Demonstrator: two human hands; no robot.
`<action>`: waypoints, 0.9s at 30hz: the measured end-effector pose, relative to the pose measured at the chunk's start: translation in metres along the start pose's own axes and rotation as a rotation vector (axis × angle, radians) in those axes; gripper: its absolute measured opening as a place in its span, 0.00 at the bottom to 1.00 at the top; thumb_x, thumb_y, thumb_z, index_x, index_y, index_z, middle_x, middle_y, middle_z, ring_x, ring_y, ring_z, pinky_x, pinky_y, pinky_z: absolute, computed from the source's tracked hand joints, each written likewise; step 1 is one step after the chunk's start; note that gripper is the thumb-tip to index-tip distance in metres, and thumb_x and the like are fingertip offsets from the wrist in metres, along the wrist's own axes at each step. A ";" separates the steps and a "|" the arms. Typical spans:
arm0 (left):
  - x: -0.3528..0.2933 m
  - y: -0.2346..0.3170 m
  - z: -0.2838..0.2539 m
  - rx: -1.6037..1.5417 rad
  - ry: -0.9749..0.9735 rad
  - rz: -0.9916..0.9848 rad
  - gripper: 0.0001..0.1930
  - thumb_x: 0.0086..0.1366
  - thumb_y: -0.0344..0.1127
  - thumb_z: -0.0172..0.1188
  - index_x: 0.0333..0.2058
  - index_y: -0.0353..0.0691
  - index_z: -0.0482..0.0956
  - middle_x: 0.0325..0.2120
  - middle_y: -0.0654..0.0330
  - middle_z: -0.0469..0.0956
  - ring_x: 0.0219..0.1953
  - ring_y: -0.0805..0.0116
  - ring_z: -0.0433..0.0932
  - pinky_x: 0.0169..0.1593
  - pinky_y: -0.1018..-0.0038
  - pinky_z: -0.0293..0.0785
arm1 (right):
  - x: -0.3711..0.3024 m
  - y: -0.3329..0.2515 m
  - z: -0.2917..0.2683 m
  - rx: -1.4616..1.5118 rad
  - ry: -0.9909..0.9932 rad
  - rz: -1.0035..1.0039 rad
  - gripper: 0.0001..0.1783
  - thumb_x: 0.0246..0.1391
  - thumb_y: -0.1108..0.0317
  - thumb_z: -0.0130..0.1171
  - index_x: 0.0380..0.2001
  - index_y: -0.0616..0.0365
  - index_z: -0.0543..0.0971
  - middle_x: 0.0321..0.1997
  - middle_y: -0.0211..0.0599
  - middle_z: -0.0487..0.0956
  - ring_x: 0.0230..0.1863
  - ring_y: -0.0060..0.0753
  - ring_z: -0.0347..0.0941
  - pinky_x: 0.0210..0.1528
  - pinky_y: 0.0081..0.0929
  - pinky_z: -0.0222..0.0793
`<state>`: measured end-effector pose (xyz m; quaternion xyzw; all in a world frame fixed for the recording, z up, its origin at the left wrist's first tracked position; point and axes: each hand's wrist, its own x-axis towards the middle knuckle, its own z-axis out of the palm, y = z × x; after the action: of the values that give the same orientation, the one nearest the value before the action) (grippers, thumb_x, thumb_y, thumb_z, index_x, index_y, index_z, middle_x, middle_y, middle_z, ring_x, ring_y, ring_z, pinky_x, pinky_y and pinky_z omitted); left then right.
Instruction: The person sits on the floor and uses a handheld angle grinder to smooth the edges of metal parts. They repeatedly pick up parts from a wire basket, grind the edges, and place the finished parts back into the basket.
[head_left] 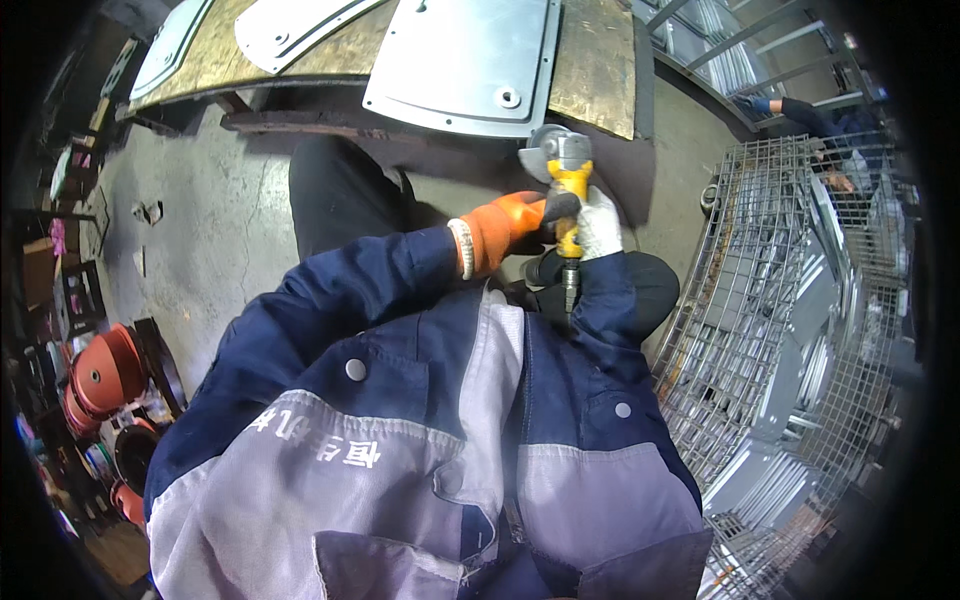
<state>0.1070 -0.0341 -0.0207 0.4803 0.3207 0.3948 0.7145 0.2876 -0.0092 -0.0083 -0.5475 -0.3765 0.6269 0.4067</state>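
A yellow angle grinder (570,182) with a silver head is held upright in front of my chest. Its disc (535,158) sits at the upper left of the head, close to the near edge of a grey metal panel (465,65). My left hand (500,230), in an orange glove with dark fingertips, closes on the grinder's body from the left. From the right, my right hand (602,226) in a white glove wraps round the same body; its fingers are partly hidden. A metal coupling (571,282) shows at the grinder's lower end.
The panel lies on a wooden workbench (598,75) beside more panels (285,30). At right stands a wire mesh cage (715,235) holding stacked metal parts (800,370). Another person's gloved hand (760,104) is at the far right. Orange-red round containers (105,370) stand at left.
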 end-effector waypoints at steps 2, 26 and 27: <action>0.016 -0.007 -0.013 -0.631 0.166 -0.260 0.19 0.66 0.45 0.56 0.50 0.39 0.71 0.37 0.58 0.76 0.41 0.64 0.77 0.43 0.68 0.76 | -0.001 -0.003 -0.031 -0.034 0.019 -0.005 0.14 0.54 0.68 0.59 0.43 0.62 0.74 0.30 0.38 0.78 0.27 0.30 0.76 0.27 0.26 0.74; -0.038 0.002 -0.184 0.874 0.646 0.120 0.14 0.64 0.36 0.51 0.44 0.34 0.75 0.32 0.58 0.79 0.30 0.64 0.78 0.36 0.71 0.75 | -0.034 0.044 -0.128 0.858 -0.068 0.023 0.27 0.49 0.67 0.63 0.52 0.61 0.68 0.38 0.38 0.75 0.32 0.31 0.74 0.34 0.29 0.76; -0.047 0.007 -0.186 0.695 0.631 0.123 0.15 0.65 0.39 0.51 0.43 0.34 0.75 0.31 0.57 0.79 0.30 0.64 0.78 0.35 0.70 0.74 | -0.033 0.043 -0.128 0.838 -0.097 0.004 0.26 0.50 0.65 0.63 0.52 0.60 0.68 0.39 0.37 0.75 0.32 0.30 0.75 0.34 0.28 0.76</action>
<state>-0.0732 0.0066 -0.0726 0.5657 0.6060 0.4325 0.3545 0.4126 -0.0531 -0.0505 -0.3053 -0.1065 0.7516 0.5750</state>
